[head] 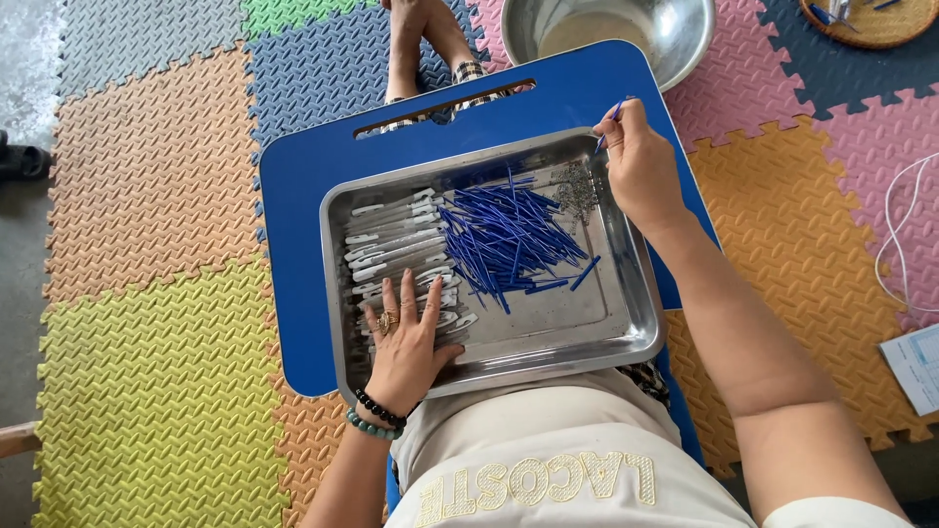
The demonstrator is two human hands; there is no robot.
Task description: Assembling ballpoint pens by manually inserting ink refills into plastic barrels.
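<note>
A steel tray (597, 323) rests on a blue lap table (313, 196). In it lie a pile of thin blue refill tubes (509, 240), a row of white pen barrels (391, 240) at the left, and a small heap of metal springs (577, 186) at the far right. My left hand (406, 337) lies flat on the nearest white barrels, fingers spread. My right hand (641, 161) hovers over the tray's far right corner, next to the springs, pinching one blue refill tube (612, 117) upright.
A steel bowl (685, 39) stands beyond the lap table. A woven tray (880, 24) with blue parts sits at the top right. Colourful foam floor mats surround me. A white cord (895, 235) and a paper (915, 367) lie at the right. My feet (421, 44) show beyond the table.
</note>
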